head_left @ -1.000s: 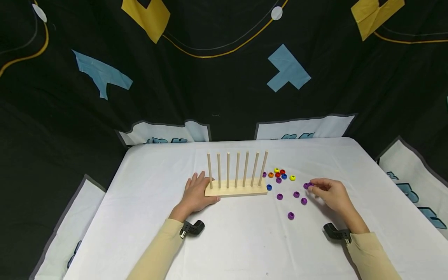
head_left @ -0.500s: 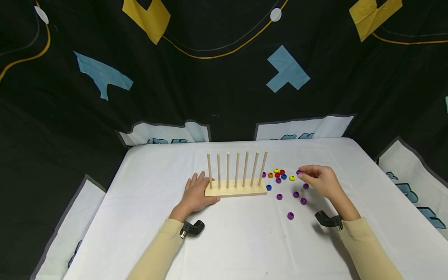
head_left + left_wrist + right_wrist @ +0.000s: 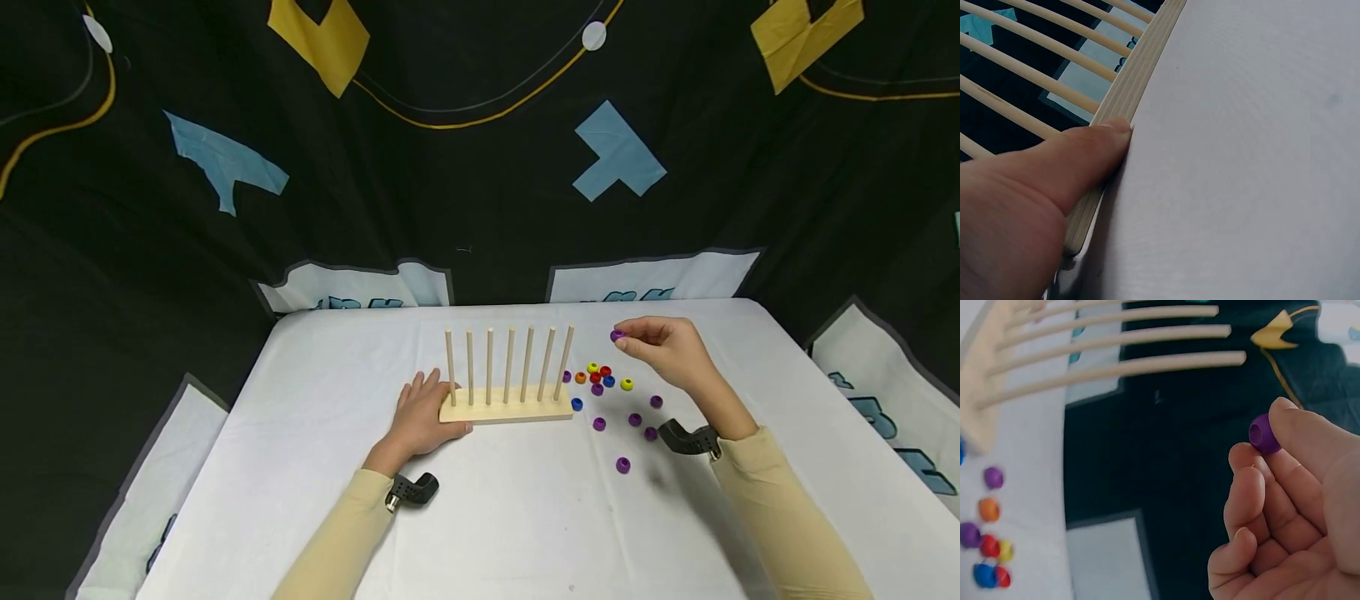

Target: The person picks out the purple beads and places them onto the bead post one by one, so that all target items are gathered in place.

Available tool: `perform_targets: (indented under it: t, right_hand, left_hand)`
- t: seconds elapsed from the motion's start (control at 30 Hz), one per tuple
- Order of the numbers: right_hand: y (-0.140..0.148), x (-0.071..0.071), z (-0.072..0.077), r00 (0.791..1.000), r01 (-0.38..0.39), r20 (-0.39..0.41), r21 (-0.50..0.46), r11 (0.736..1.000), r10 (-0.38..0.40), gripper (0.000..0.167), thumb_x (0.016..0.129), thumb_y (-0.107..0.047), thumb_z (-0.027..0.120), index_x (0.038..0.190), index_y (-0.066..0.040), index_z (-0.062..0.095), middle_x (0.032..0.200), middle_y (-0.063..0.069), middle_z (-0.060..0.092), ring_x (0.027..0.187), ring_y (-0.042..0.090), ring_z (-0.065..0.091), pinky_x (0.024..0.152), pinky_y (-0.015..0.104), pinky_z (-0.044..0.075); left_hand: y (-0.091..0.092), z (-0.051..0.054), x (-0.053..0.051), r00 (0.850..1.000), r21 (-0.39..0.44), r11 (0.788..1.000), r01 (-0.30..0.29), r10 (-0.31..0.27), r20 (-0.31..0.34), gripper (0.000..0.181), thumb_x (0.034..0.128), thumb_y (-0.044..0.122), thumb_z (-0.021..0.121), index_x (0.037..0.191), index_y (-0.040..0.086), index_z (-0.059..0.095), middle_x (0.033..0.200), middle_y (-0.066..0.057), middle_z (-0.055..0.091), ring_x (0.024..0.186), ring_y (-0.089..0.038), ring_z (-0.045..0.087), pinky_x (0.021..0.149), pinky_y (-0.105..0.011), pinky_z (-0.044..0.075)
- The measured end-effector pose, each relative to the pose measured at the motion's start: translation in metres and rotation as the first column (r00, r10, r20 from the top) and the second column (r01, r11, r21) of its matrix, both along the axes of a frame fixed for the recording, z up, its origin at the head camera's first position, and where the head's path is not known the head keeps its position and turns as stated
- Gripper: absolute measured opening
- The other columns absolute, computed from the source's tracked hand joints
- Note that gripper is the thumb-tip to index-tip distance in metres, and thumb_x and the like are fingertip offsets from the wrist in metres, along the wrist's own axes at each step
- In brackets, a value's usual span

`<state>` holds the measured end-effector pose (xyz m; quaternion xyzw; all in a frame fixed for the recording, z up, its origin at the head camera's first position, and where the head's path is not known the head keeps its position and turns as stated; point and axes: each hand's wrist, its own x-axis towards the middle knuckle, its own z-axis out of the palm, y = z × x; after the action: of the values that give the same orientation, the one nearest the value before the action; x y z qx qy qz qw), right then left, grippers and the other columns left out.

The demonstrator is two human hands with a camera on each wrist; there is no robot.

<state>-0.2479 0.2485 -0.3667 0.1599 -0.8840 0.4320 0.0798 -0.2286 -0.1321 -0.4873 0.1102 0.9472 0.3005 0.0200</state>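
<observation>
A pale wooden peg stand (image 3: 506,408) with several upright bare pegs stands in the middle of the table in the head view. My left hand (image 3: 420,417) holds its left end. The thumb (image 3: 1085,156) lies along the front edge in the left wrist view, while the other fingers reach behind the base. Up in the air, right of the pegs, my right hand (image 3: 663,350) pinches a purple bead (image 3: 1264,434) between thumb and fingertips. The bead's hole shows in the right wrist view, facing toward the pegs.
Loose beads lie right of the stand: several purple ones (image 3: 623,466), blue (image 3: 577,404), yellow (image 3: 627,384), red (image 3: 605,372) and orange (image 3: 581,377). They rest on a white tablecloth (image 3: 510,517). A dark curtain (image 3: 480,192) hangs behind the table.
My right hand has lifted the purple bead off the table and carried it up and leftward, closer to the pegs. The left hand and the peg stand have stayed put.
</observation>
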Motion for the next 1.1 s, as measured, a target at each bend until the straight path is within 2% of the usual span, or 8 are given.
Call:
perform_targets:
  t: [0.17, 0.33, 0.73, 1.1]
  right_hand:
    - [-0.014, -0.005, 0.017, 0.998, -0.054, -0.023, -0.041, 0.998, 0.053, 0.028, 0.095, -0.012, 0.072, 0.116, 0.006, 0.072, 0.110, 0.026, 0.074, 0.081, -0.007, 0.065, 0.075, 0.010, 0.055]
    - [-0.025, -0.012, 0.024, 0.996, -0.092, -0.023, -0.065, 0.994, 0.091, 0.026, 0.095, -0.009, 0.071, 0.116, 0.007, 0.072, 0.110, 0.028, 0.074, 0.081, -0.006, 0.065, 0.075, 0.012, 0.056]
    - [-0.041, -0.020, 0.025, 0.990, -0.139, -0.011, -0.023, 0.990, 0.138, 0.026, 0.094, -0.007, 0.072, 0.116, 0.008, 0.071, 0.107, 0.025, 0.074, 0.077, 0.001, 0.064, 0.073, 0.013, 0.056]
    - [-0.047, -0.022, 0.023, 0.984, -0.176, -0.008, -0.037, 0.984, 0.176, 0.026, 0.094, -0.006, 0.072, 0.116, 0.008, 0.072, 0.106, 0.026, 0.074, 0.078, 0.001, 0.066, 0.074, 0.013, 0.057]
  left_hand:
    - [0.000, 0.000, 0.000, 1.000, 0.000, 1.000, -0.001, 0.001, -0.006, 0.070, 0.0817, 0.039, 0.081, 0.138, 0.005, 0.058, 0.165, -0.027, 0.029, 0.156, -0.049, 0.014, 0.126, -0.065, 0.009]
    - [0.000, -0.001, 0.000, 1.000, -0.007, 1.000, -0.004, 0.004, -0.004, 0.070, 0.0820, 0.039, 0.081, 0.138, 0.005, 0.057, 0.165, -0.026, 0.029, 0.156, -0.049, 0.015, 0.127, -0.064, 0.009]
    - [-0.001, -0.003, 0.001, 1.000, -0.001, 1.000, -0.001, 0.001, 0.010, 0.070, 0.0818, 0.039, 0.081, 0.138, 0.005, 0.057, 0.165, -0.026, 0.028, 0.157, -0.049, 0.014, 0.127, -0.064, 0.008]
    - [-0.001, -0.001, 0.001, 1.000, -0.003, 1.000, 0.000, 0.000, 0.001, 0.070, 0.0822, 0.039, 0.081, 0.139, 0.006, 0.057, 0.165, -0.026, 0.029, 0.157, -0.049, 0.014, 0.126, -0.064, 0.009]
